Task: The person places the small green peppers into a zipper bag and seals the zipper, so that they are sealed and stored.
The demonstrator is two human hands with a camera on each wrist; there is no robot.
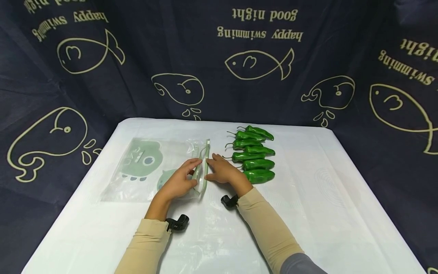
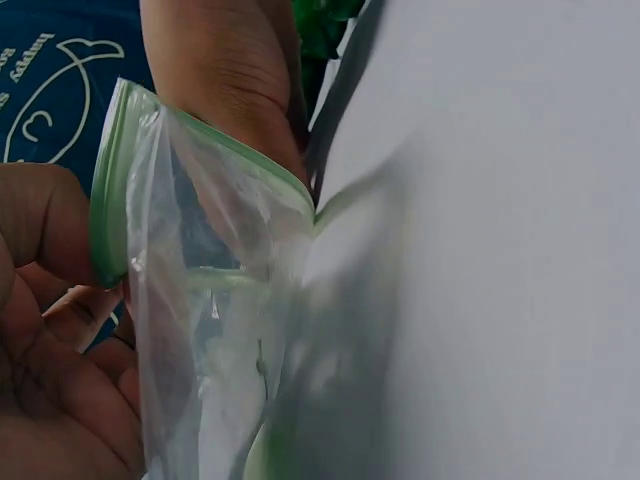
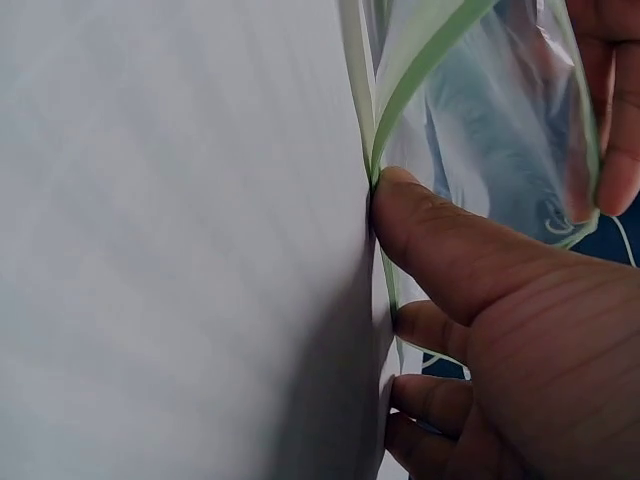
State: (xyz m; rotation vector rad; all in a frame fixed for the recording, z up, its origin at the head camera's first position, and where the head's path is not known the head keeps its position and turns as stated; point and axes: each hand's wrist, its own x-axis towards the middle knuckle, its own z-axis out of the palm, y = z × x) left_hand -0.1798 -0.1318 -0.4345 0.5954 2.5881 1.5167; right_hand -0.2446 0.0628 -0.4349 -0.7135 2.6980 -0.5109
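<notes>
A clear, flat plastic zip bag [image 1: 142,158] with green monster prints spreads left of the left fingers, its mouth gaping between both hands. The left hand [image 1: 181,180] grips one lip of the green rim [image 2: 110,180]; the right hand's [image 1: 224,169] extended fingers press the other. The film seems light, limp, slippery; the stiffer rim probably holds best. Right of the right fingers, glossy green peppers [image 1: 253,156] crowd close.

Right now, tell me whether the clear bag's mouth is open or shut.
Open: the clear bag shows a gap between its green rims, left hand at one, right hand at the other.
</notes>
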